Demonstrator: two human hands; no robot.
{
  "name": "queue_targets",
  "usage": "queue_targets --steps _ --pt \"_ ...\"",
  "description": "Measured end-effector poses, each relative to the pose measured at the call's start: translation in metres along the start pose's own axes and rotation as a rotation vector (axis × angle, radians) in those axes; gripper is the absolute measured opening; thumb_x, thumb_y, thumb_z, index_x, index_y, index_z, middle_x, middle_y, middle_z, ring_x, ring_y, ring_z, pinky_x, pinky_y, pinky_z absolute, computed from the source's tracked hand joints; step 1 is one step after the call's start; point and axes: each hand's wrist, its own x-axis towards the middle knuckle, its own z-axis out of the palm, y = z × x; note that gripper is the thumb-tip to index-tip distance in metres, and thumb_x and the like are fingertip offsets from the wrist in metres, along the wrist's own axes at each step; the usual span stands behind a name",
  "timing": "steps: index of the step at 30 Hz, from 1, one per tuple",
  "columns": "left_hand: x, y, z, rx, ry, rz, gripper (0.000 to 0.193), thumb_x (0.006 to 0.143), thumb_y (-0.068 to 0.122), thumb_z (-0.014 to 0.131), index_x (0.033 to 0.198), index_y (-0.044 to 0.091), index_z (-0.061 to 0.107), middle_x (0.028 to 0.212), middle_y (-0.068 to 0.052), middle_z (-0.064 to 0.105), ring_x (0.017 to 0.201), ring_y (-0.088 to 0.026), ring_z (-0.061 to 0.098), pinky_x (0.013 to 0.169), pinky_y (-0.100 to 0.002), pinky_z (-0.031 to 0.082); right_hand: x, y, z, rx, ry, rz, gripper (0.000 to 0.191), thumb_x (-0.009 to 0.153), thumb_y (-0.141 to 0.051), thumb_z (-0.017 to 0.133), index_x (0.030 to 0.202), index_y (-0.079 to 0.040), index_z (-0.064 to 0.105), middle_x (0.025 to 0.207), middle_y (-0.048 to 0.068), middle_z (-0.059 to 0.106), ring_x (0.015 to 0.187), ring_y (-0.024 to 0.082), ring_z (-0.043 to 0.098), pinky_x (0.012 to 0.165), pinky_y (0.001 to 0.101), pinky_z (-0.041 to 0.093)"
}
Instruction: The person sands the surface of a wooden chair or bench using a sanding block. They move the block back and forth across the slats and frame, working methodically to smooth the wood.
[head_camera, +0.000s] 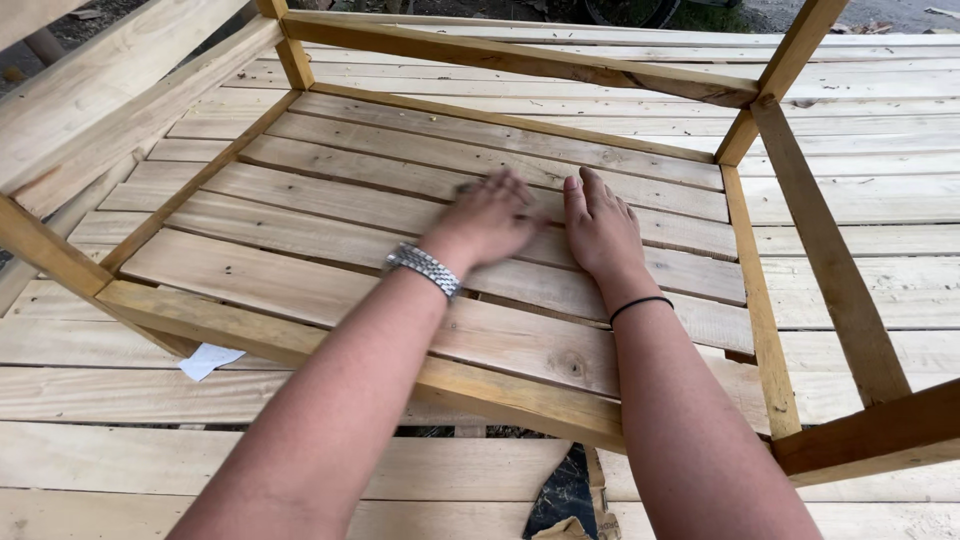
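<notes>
We rest both hands, the left hand (487, 222) and right hand (600, 232), flat and empty on the slat (330, 235) inside the wooden frame (520, 62); pressing evenly should seat it well.

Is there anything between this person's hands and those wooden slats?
Nothing visible. The left hand, blurred, and the right hand lie palm down directly on the slatted panel inside the wooden frame.
</notes>
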Motion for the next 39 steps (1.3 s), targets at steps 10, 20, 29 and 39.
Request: queue_targets --steps 10,20,29,39 --pt "-0.019 -0.060 -0.017 0.048 0.075 -0.182 0.086 0.101 0.066 0.019 0.160 0.004 0.010 0.168 -0.015 0.003 0.155 -0.027 0.005 0.125 -0.038 0.008 -0.002 -0.003 -0.002 -0.039 -0.045 0.040 0.065 0.105 -0.056 0.028 0.151 -0.013 0.043 0.151 0.014 0.051 0.143 0.033 0.040 0.118 0.0456 0.025" --pt "-0.025 0.000 -0.002 -0.012 -0.055 -0.062 0.078 0.099 0.065 0.023 0.160 0.016 0.029 0.172 -0.006 0.014 0.159 -0.021 0.011 0.130 -0.038 0.010 -0.002 -0.003 -0.004 -0.001 -0.059 0.050 0.066 0.104 -0.057 0.026 0.152 -0.015 0.044 0.149 0.013 0.054 0.142 0.032 0.043 0.118 0.0450 0.028" --pt "-0.030 -0.022 -0.014 -0.170 -0.010 -0.271 0.083 0.094 0.071 0.039 0.158 0.018 0.042 0.171 -0.002 0.034 0.158 -0.017 0.033 0.131 -0.032 0.029 -0.002 -0.006 -0.001 -0.015 -0.031 0.012 0.063 0.105 -0.054 0.029 0.150 -0.012 0.045 0.148 0.015 0.055 0.140 0.034 0.044 0.116 0.0464 0.029" --pt "-0.037 -0.090 -0.031 0.044 0.063 -0.246 0.092 0.098 0.073 0.018 0.161 0.006 0.008 0.170 -0.013 0.001 0.157 -0.025 0.003 0.126 -0.038 0.008 -0.001 -0.009 -0.002 -0.018 -0.021 0.013 0.064 0.106 -0.054 0.028 0.150 -0.012 0.045 0.148 0.015 0.054 0.141 0.035 0.043 0.117 0.0460 0.029"
